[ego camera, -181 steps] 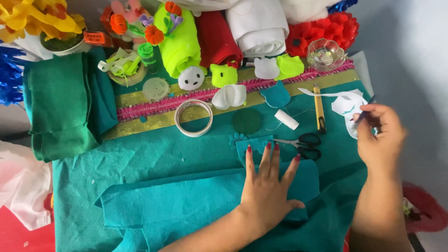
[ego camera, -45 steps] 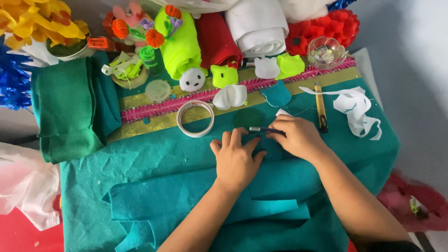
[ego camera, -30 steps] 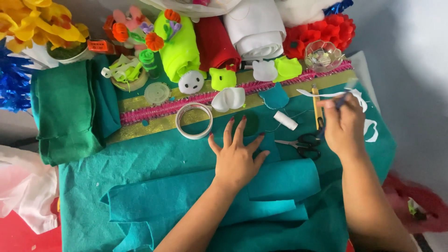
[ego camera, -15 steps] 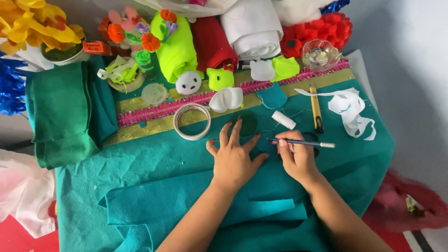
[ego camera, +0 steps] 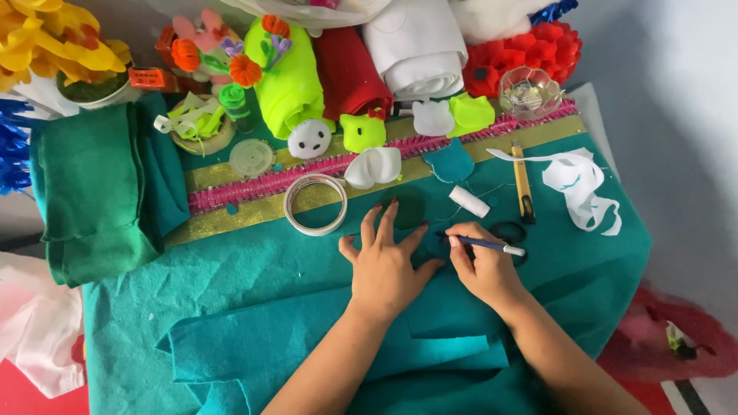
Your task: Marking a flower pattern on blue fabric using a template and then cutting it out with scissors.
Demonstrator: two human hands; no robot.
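My left hand [ego camera: 388, 265] lies flat with fingers spread on a teal felt sheet [ego camera: 254, 307], pressing down a round dark green template [ego camera: 406, 209] that shows between the fingers. My right hand [ego camera: 484, 269] grips a blue pen [ego camera: 484, 244], its tip touching the felt just right of the left fingers. Black scissors [ego camera: 511, 234] lie partly hidden behind the right hand.
A tape ring [ego camera: 315, 204], a white roll [ego camera: 469, 201], a yellow craft knife [ego camera: 523, 184] and white paper scraps [ego camera: 580, 184] lie beyond the hands. Folded green felt [ego camera: 92, 192] sits at left. Felt rolls, small felt shapes and a pink trim strip [ego camera: 254, 184] line the back.
My right hand put something down, reached to the right, picked up the pen and brought it back to the felt beside my left hand, which stayed pressed flat.
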